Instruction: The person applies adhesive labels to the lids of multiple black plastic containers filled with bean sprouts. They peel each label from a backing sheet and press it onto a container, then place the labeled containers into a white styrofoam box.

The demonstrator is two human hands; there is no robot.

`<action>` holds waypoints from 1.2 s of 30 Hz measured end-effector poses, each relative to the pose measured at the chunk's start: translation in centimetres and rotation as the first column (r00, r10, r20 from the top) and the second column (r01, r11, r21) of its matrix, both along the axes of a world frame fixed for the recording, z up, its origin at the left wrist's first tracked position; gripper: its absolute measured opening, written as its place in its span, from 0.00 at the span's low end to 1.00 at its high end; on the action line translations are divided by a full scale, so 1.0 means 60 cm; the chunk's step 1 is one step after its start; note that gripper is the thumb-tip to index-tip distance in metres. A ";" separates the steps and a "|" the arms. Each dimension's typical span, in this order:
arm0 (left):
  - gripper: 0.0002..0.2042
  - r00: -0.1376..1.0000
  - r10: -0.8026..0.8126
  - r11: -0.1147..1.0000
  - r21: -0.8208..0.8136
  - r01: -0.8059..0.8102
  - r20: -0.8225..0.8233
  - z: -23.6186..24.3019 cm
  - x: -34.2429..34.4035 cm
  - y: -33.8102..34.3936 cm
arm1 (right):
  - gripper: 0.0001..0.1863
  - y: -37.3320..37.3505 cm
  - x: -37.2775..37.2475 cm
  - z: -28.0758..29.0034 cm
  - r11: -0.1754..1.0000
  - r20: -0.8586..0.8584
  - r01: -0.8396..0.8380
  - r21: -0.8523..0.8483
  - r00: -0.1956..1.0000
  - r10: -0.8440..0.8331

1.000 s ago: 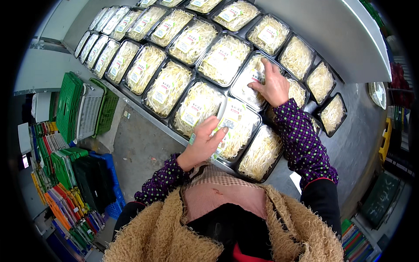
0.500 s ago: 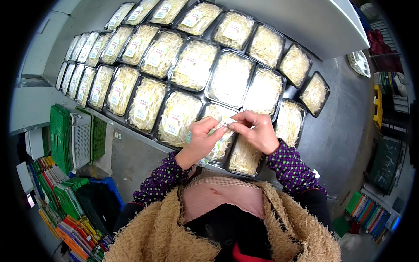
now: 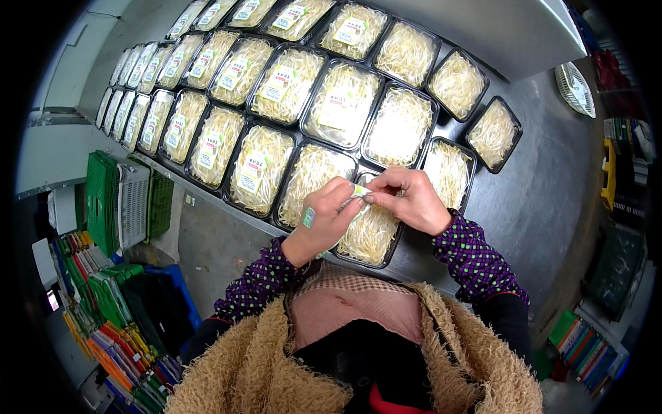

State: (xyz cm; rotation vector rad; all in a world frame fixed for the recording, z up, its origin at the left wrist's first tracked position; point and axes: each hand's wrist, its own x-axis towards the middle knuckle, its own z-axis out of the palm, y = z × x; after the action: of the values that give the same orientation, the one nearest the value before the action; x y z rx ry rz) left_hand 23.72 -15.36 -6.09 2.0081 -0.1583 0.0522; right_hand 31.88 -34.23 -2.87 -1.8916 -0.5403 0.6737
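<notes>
One label strip (image 3: 360, 190) lies between left hand (image 3: 323, 215) and right hand (image 3: 412, 200)

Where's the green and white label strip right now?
In the head view, the label strip is just right of centre, held between the left hand and the right hand, over the nearest sprout pack.

Green-and-white label (image 3: 360, 190) — partly behind the hands (image 3: 324, 215)

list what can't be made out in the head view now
Head view:
- Label sheet: partly hidden by the left hand and right hand.
- Tray beneath: far end hidden by the hands.
- Back-row tray: cut off by the top edge.
- Far-left trays: contents too small.
</notes>
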 end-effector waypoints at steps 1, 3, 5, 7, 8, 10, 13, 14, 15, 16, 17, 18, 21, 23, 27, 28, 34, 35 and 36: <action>0.04 0.999 -0.023 0.997 0.072 0.020 0.039 -0.003 -0.005 -0.002 | 0.08 -0.007 -0.002 -0.003 1.000 -0.036 0.002 0.022 0.999 -0.001; 0.05 0.991 -0.074 0.976 0.212 0.050 0.108 -0.008 -0.015 -0.007 | 0.07 -0.021 -0.009 -0.011 0.998 -0.111 0.006 0.060 0.994 0.001; 0.05 0.993 0.012 0.999 0.035 -0.016 0.121 -0.011 -0.014 -0.028 | 0.07 -0.024 -0.004 -0.008 1.000 -0.104 -0.027 0.007 0.994 0.028; 0.05 0.992 0.043 0.998 -0.051 -0.037 0.115 -0.005 -0.013 -0.040 | 0.07 -0.025 0.003 -0.006 0.997 -0.155 -0.066 0.030 0.985 0.070; 0.05 0.994 0.030 0.998 -0.051 -0.025 0.105 -0.001 -0.015 -0.043 | 0.08 -0.027 0.002 -0.008 0.995 -0.173 -0.095 0.030 0.980 0.099; 0.04 0.997 0.013 1.000 0.002 -0.013 0.077 0.003 -0.021 -0.041 | 0.10 -0.028 0.002 0.000 0.991 -0.123 -0.132 -0.012 0.984 0.129; 0.04 0.998 0.012 0.996 0.083 -0.016 0.056 0.002 -0.034 -0.033 | 0.13 -0.026 -0.007 0.001 0.991 -0.095 -0.127 -0.035 0.988 0.124; 0.05 0.997 0.023 0.997 0.069 -0.028 0.075 0.001 -0.035 -0.034 | 0.12 -0.024 -0.010 0.002 0.993 -0.080 -0.108 -0.041 0.991 0.105; 0.07 0.995 0.036 0.998 0.053 -0.041 0.093 0.001 -0.034 -0.034 | 0.11 -0.022 -0.010 0.002 0.995 -0.066 -0.091 -0.048 0.994 0.087; 0.07 0.995 0.052 0.997 0.050 -0.056 0.084 0.000 -0.035 -0.032 | 0.10 -0.020 -0.011 0.001 0.995 -0.085 -0.096 -0.017 0.992 0.095; 0.07 0.995 0.067 0.996 0.048 -0.071 0.076 -0.001 -0.036 -0.030 | 0.09 -0.018 -0.013 -0.003 0.995 -0.105 -0.101 0.014 0.989 0.102; 0.07 0.994 0.079 0.996 0.043 -0.082 0.073 -0.001 -0.037 -0.030 | 0.09 -0.018 -0.014 -0.005 0.994 -0.117 -0.103 0.042 0.987 0.107; 0.08 0.990 0.140 0.990 -0.015 -0.141 -0.030 -0.005 -0.045 -0.027 | 0.10 -0.026 -0.006 -0.009 0.990 -0.054 -0.138 -0.010 0.989 0.137; 0.09 0.971 0.150 0.986 -0.037 -0.160 -0.186 -0.006 -0.064 -0.020 | 0.10 -0.038 0.039 -0.011 0.992 0.067 0.105 0.075 0.992 -0.110; 0.10 0.941 0.169 0.976 -0.087 -0.202 -0.292 -0.017 -0.099 -0.012 | 0.12 -0.055 0.188 0.016 0.984 0.141 0.098 -0.148 0.987 -0.077; 0.08 0.940 0.131 0.972 -0.145 -0.184 -0.314 -0.012 -0.099 -0.015 | 0.15 -0.047 0.192 -0.002 0.967 0.168 0.065 -0.246 0.985 -0.024; 0.08 0.996 0.066 0.996 -0.058 -0.070 -0.060 0.001 -0.090 -0.006 | 0.36 -0.035 0.155 -0.102 0.845 0.610 0.225 -0.485 0.779 0.142; 0.08 0.995 0.070 0.995 -0.066 -0.075 -0.073 0.003 -0.090 -0.005 | 0.36 -0.034 0.148 -0.100 0.846 0.655 0.265 -0.462 0.746 0.123; 0.08 0.994 0.071 0.994 -0.076 -0.078 -0.082 0.003 -0.089 -0.005 | 0.35 -0.033 0.140 -0.087 0.845 0.700 0.309 -0.437 0.707 0.104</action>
State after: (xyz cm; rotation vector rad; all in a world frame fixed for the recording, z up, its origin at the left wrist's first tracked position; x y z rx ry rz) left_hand 18.40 -15.64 -5.92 1.9332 -0.0300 0.0256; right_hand 40.30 -36.19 -8.08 -2.7047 -0.7630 -0.0525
